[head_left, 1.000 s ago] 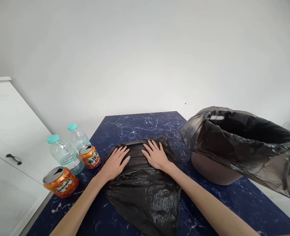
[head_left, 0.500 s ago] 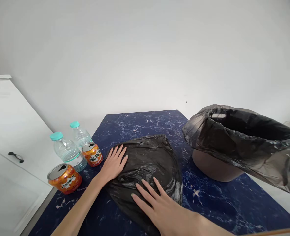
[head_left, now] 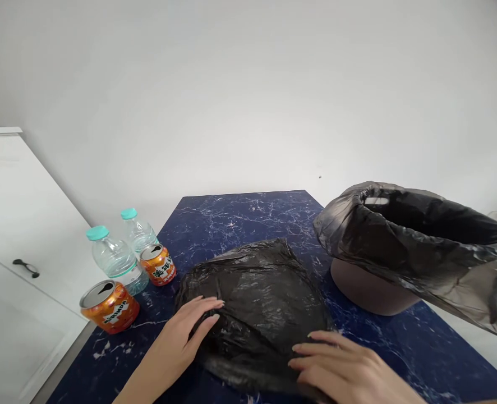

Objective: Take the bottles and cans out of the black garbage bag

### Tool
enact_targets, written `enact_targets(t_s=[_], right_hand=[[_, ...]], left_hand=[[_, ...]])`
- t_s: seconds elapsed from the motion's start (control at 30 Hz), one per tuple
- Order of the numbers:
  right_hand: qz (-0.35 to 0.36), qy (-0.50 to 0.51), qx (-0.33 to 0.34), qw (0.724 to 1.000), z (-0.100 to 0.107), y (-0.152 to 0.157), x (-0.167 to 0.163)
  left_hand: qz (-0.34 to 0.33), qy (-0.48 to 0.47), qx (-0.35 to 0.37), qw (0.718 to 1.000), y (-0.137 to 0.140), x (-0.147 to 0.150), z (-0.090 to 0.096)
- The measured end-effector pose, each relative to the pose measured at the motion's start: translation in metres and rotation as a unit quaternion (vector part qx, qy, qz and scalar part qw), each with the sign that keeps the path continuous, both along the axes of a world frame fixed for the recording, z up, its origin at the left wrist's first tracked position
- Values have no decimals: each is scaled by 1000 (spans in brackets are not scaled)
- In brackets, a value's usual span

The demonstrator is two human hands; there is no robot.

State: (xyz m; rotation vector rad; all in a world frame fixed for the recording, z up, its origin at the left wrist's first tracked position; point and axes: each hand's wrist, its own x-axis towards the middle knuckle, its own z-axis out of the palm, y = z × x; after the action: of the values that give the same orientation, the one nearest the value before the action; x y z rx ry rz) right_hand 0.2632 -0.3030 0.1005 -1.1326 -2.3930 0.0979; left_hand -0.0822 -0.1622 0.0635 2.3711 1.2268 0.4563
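A black plastic bag [head_left: 261, 297] lies crumpled and roughly flat on the dark blue marbled tabletop. At its near left edge is my left hand [head_left: 185, 334], fingers bent over the plastic and the thumb apart from them. My right hand [head_left: 345, 365] rests at the bag's near right side, its fingers spread and touching the plastic. Neither hand visibly grips it. To the right, a brown bin [head_left: 370, 286] stands on the table with a dark bag liner [head_left: 358, 241] folded out over its rim.
On the left stand two orange Mirinda cans, a near can [head_left: 110, 306] and a farther can [head_left: 158, 264], both opened. Beside them are two clear bottles with teal caps, a nearer bottle [head_left: 116, 258] and a farther bottle [head_left: 139, 230]. A white cabinet [head_left: 21, 224] is left of the table [head_left: 240, 213].
My left hand has drawn back toward me along the bag. My right hand has moved right, to the bag's near right side. The bag looks spread wider toward the right.
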Motion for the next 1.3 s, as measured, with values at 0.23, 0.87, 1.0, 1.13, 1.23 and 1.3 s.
enact_targets(t_s=[0.23,0.87,1.0,1.13,1.23,1.3], right_hand=[[-75,17,-35,996,80,9,10],[-102,-98,107,984,8,87,-65],[-124,-135,61,981,-25,138,-41],[-111,-144,35,983,-45,172,-25],[-104,-138,29,985,-55,183,-23],[-107,-146,17,983,-61,189,-22]], left_hand=[[-14,-68,-7,998,-16,-30,6],[180,-56,161,969,9,18,4],[25,24,326,945,5,29,9],[-84,107,303,943,8,37,4],[-74,135,282,947,16,37,-9],[-69,145,269,950,21,34,-17]])
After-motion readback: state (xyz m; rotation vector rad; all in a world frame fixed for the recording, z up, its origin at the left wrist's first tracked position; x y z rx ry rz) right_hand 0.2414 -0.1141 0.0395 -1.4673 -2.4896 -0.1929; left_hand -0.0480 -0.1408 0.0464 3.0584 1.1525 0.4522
